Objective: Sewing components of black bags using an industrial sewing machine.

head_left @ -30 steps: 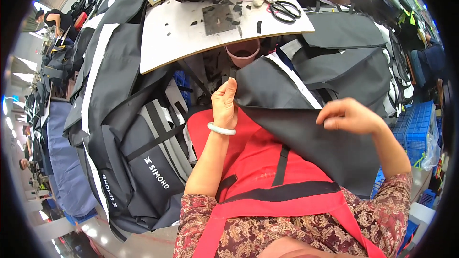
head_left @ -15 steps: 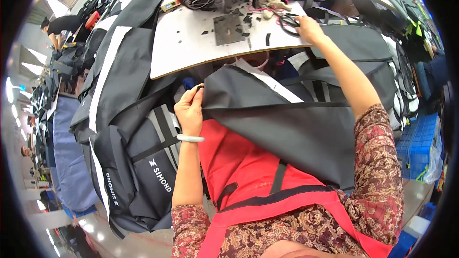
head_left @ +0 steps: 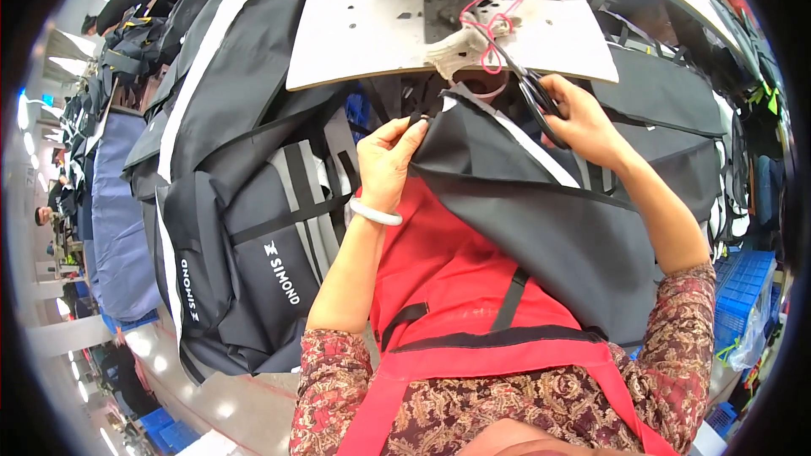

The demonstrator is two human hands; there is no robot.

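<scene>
My left hand [head_left: 386, 162] pinches the upper left edge of a dark grey fabric panel [head_left: 541, 228], between thumb and fingers. A pale bangle [head_left: 376, 211] circles that wrist. The panel drapes over my red apron [head_left: 456, 262] and has a white strip [head_left: 534, 150] along its upper part. My right hand [head_left: 587, 124] grips black-handled scissors [head_left: 534, 93] above the panel, their blades pointing up and left toward the table edge. Pink cord [head_left: 487, 29] loops near the blade tips, beside a crumpled off-white cloth [head_left: 460, 52] hanging over that edge.
A white table [head_left: 359, 42] with dark scraps and a metal plate [head_left: 441, 10] stands ahead. Below its edge is a pinkish bin [head_left: 486, 84]. Black and grey bag pieces [head_left: 266, 228] are heaped at the left, and more dark fabric [head_left: 667, 93] lies at the right beside a blue crate [head_left: 743, 287].
My right hand has brought the scissors from the tabletop toward the panel; the pink cord and off-white cloth have shifted toward me. In the picture, my left hand and the panel edge sit farther right and higher.
</scene>
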